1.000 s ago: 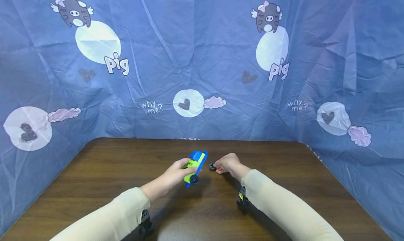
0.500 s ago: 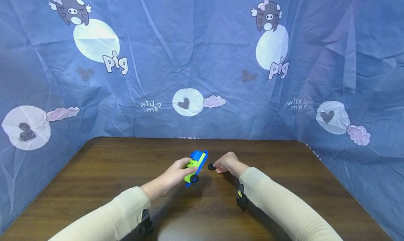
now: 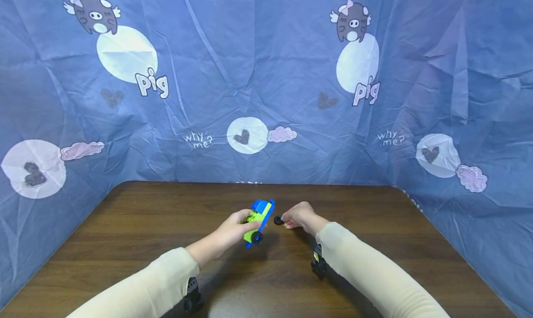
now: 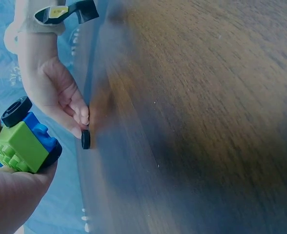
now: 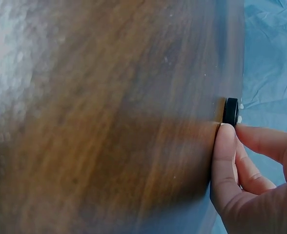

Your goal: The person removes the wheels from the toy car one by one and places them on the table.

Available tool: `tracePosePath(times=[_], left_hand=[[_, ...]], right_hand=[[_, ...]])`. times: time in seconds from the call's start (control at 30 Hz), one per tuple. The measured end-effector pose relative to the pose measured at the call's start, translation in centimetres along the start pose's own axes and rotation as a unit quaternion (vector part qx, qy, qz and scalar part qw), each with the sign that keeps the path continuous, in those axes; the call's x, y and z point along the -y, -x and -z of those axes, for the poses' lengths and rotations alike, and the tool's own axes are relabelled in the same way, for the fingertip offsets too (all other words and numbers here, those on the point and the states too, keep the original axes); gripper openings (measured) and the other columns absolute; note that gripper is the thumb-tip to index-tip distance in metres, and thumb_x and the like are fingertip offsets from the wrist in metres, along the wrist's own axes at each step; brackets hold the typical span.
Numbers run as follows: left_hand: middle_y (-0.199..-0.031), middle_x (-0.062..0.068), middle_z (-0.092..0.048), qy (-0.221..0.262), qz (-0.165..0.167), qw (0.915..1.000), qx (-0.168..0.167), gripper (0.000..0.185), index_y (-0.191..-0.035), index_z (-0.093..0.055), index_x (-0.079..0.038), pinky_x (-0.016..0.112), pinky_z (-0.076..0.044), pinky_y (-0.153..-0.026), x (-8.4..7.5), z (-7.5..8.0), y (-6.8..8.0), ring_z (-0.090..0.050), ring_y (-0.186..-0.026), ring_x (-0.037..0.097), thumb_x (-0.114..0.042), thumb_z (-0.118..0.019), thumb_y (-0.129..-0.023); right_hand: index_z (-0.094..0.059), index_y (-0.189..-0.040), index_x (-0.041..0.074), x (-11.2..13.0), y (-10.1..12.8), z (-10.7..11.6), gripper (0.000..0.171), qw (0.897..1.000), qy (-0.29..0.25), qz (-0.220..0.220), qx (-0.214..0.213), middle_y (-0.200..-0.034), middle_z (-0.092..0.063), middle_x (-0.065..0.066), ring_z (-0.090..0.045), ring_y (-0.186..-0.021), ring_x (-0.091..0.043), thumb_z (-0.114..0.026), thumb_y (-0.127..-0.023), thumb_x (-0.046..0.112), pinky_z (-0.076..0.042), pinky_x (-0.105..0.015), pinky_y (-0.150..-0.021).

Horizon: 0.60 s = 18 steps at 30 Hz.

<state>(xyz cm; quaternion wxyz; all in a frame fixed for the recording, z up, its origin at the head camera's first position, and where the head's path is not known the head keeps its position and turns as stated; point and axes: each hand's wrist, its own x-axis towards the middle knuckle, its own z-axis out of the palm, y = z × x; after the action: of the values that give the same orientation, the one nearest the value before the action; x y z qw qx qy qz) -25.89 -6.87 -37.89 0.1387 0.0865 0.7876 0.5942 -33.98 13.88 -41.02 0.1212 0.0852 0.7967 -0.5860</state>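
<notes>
Blue printed cloth backs the brown desk (image 3: 145,225). Left hand (image 3: 228,231) grips the tilted toy car (image 3: 258,221); just beside it, right hand (image 3: 300,216) pinches a loose black wheel (image 3: 278,220) against the desk. That small wheel could roll away if the fingertips slip.

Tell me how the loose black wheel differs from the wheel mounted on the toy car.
The loose black wheel is detached, pinched at the right hand's fingertips close to the wooden table. The mounted wheel sits fixed on the blue and green toy car, which the left hand grips off the table. Both are small, round and black.
</notes>
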Motion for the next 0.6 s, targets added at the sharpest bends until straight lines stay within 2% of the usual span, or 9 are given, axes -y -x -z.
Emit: tracePosePath(times=[0.1,0.37,0.6], left_hand=[[-0.117,0.016,-0.059,0.001,-0.001,1.0000,-0.002,0.047,-0.136,-0.045,0.004,0.038,-0.051,-0.087,0.0,0.0,0.1,-0.059,-0.102,0.022,-0.021,-0.056,-0.097],[-0.124,0.018,-0.056,0.009,0.006,0.9999,0.007,0.055,-0.142,-0.038,0.006,0.044,-0.050,-0.093,0.0,0.0,0.5,-0.058,-0.108,0.024,-0.017,-0.057,-0.096],[-0.117,0.020,-0.058,0.029,-0.030,0.9981,0.045,0.052,-0.138,-0.038,0.011,0.034,-0.052,-0.084,0.1,0.6,0.0,-0.059,-0.100,0.020,-0.014,-0.055,-0.096]], right_hand=[[-0.065,-0.097,-0.018,0.0,0.0,0.2,0.017,1.000,0.003,-0.002,0.010,-0.064,-0.065,-0.011,-0.059,-0.048,-0.010,-0.064,-0.082,-0.011,-0.055,-0.022,-0.051],[-0.064,-0.105,-0.019,0.1,-0.1,1.7,0.021,0.997,-0.004,-0.013,0.074,-0.081,-0.070,-0.015,-0.065,-0.060,-0.013,-0.062,-0.087,-0.007,-0.058,-0.026,-0.063],[-0.060,-0.108,-0.021,0.0,0.3,2.7,0.023,0.996,-0.019,0.005,0.092,-0.074,-0.066,-0.011,-0.065,-0.063,-0.014,-0.058,-0.089,-0.008,-0.058,-0.026,-0.065]])
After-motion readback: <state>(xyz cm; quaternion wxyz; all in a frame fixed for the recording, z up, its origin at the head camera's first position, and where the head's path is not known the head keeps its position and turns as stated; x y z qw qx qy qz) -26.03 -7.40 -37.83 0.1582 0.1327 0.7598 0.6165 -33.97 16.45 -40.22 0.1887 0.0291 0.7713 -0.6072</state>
